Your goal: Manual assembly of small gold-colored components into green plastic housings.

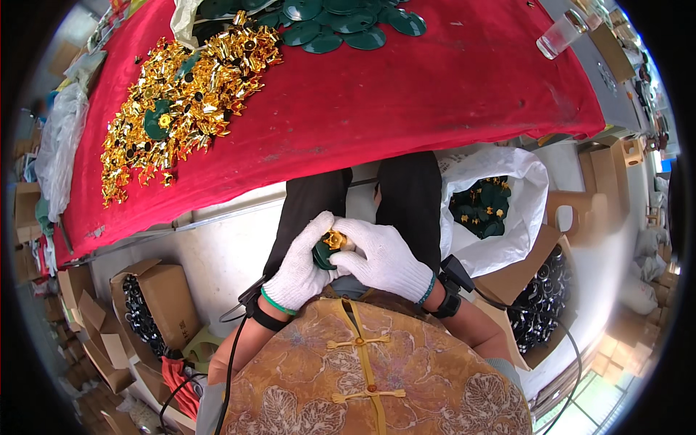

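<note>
- This was a small workshop where people put little decorations together by hand.
- A long table with a red cloth (406, 94) held a big heap of shiny gold pieces (181, 94) and a stack of green discs (341, 25).
- Open cardboard boxes (156, 301) (full of dark parts) stood on the floor.
- A white sack (500, 210) held finished green pieces.

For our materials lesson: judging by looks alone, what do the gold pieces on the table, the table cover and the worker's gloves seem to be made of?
Gold pieces: probably metallised plastic or foil; mirror-bright, sharply glinting.
Table cover: red cloth, matte and slightly fuzzy, creased, draping over the edge.
Gloves on the left hand and right hand: white knitted yarn, likely cotton; ribbed texture, green-trimmed cuffs.
</note>
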A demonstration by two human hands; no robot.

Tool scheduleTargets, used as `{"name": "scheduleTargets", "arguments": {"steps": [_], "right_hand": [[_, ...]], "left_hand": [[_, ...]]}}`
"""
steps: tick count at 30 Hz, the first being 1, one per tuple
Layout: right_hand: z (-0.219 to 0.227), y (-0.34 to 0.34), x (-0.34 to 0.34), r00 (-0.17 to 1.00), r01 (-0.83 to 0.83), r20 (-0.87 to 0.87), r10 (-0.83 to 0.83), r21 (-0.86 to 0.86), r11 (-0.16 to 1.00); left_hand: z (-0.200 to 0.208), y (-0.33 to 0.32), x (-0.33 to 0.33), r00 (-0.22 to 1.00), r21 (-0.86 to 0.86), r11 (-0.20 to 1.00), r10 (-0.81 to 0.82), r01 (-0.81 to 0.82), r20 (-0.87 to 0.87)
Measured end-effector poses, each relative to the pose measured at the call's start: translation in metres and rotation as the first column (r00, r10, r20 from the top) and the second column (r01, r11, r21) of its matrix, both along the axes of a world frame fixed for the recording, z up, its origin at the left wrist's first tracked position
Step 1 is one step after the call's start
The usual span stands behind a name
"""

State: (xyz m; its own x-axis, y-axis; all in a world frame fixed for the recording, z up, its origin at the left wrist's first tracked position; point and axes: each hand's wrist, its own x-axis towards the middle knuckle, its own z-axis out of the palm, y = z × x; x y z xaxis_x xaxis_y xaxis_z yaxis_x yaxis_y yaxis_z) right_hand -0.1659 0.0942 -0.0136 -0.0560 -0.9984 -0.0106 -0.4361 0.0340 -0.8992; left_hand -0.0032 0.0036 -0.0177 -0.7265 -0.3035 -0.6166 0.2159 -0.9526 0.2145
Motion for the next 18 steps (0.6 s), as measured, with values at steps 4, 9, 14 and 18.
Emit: {"name": "scheduleTargets", "arguments": {"steps": [4,9,14,18], "right_hand": [[0.001,-0.001,0.0,1.0,0.024,0.016,-0.024,-0.011,1.0],[0.004,-0.001,-0.003,0.98,0.046,0.191,-0.06,0.079,0.996],[0.003,-0.001,-0.003,0.975,0.053,0.208,-0.078,0.123,0.991],[-0.011,0.002,0.001,0.992,0.037,-0.119,-0.047,-0.082,0.996]], "left_hand": [[0.0,0.001,0.0,1.0,-0.03,0.999,-0.021,0.021,-0.006],[0.005,0.001,0.002,0.998,-0.056,0.997,-0.055,0.055,-0.01],[0.012,0.002,0.001,0.998,-0.088,0.994,-0.059,0.06,0.011],[0.002,0.006,0.003,0.999,-0.154,0.987,-0.048,0.051,0.019]]}}
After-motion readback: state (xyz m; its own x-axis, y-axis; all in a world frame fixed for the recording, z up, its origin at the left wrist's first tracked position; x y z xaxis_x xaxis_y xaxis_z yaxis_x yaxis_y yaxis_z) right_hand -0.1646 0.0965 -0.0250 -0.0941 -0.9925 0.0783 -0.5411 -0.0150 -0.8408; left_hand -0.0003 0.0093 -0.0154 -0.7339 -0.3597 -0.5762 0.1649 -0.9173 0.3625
